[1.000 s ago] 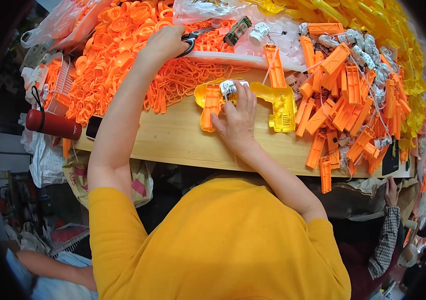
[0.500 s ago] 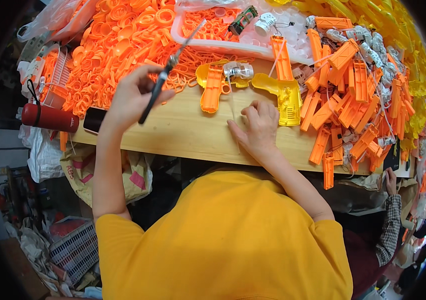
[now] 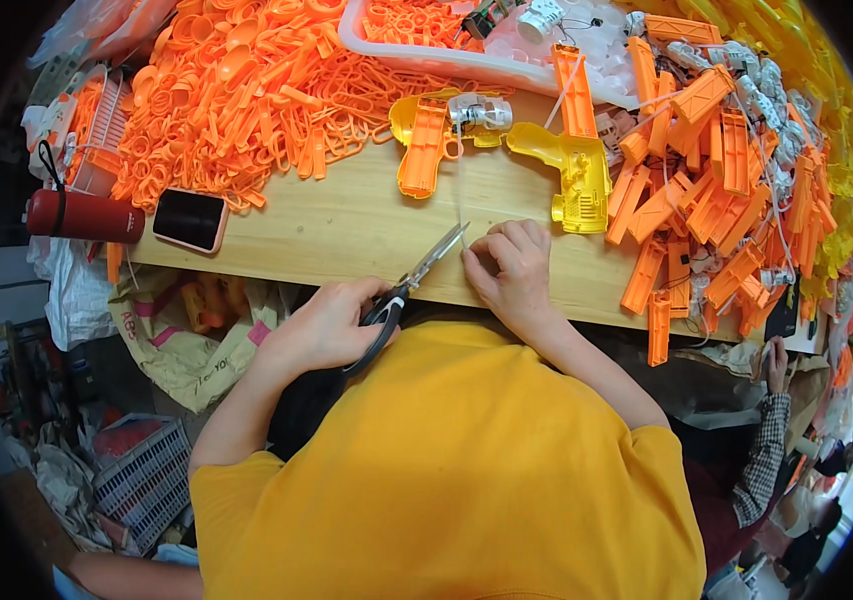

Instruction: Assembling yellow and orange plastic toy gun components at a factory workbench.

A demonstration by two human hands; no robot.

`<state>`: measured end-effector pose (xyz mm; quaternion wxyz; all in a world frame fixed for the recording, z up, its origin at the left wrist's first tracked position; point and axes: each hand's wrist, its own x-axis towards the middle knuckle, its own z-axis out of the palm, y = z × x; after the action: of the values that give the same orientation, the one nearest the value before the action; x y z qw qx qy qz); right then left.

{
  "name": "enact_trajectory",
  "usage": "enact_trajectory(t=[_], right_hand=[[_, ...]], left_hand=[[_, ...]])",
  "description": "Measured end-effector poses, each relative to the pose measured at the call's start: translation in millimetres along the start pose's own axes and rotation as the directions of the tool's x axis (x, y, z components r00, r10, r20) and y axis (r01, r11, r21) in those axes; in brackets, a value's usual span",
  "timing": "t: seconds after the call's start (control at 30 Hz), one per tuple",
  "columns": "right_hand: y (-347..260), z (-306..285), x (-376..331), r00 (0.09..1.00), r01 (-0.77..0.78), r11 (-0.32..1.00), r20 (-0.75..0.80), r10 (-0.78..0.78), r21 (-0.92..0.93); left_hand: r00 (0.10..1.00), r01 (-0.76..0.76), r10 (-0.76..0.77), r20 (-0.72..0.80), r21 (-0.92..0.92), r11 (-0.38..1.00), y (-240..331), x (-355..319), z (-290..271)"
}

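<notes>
My left hand (image 3: pixel 332 325) is closed round the dark handles of a pair of scissors (image 3: pixel 425 268). Their blades point up and right, towards my right hand (image 3: pixel 515 268) at the table's near edge. Its fingers are curled in a pinch on a thin pale tube (image 3: pixel 462 185); the gripped part is hidden. The tube hangs from a white motor unit (image 3: pixel 482 113) that sits in a yellow toy-gun shell half (image 3: pixel 405 118). An orange battery case (image 3: pixel 423 152) lies against that shell. Right of it rests another yellow shell half (image 3: pixel 583 180), its ribbed inside facing up.
Orange plastic parts (image 3: pixel 237 90) are heaped at the far left, beside a phone (image 3: pixel 190 220) and a red bottle (image 3: pixel 87 216). Wired orange cases (image 3: pixel 692 205) pile up at right. A translucent tray (image 3: pixel 487 68) stands behind. Another person's hand (image 3: pixel 777 362) shows at far right.
My left hand has brought the scissors down and right from above the orange heap to the table's near edge, uncovering the phone. My right hand stays nearly in place.
</notes>
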<state>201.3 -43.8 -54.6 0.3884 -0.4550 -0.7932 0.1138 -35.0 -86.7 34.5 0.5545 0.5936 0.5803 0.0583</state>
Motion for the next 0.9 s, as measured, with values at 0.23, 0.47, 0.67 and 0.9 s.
enact_trajectory(t=[0.23, 0.47, 0.67, 0.9], right_hand=[[-0.7, 3.1, -0.7, 1.0, 0.015, 1.0, -0.019, -0.015, 0.01], [-0.4, 2.9, -1.0, 1.0, 0.015, 1.0, -0.016, -0.015, 0.011], [1.8, 4.6, -0.3, 1.0, 0.02, 1.0, -0.012, -0.02, 0.015], [0.2, 2.4, 4.8, 0.999, 0.042, 0.999, -0.022, -0.041, 0.02]], left_hand=[[0.999, -0.01, 0.009, -0.041, -0.023, 1.0, -4.3, 6.2, 7.5], [1.0, 0.023, -0.024, -0.005, -0.105, 0.994, -8.9, 11.3, 10.1], [1.0, 0.005, -0.009, -0.029, -0.136, 0.991, -14.3, 15.6, 10.3], [0.997, -0.026, 0.047, 0.067, -0.291, 0.956, -5.3, 1.2, -34.9]])
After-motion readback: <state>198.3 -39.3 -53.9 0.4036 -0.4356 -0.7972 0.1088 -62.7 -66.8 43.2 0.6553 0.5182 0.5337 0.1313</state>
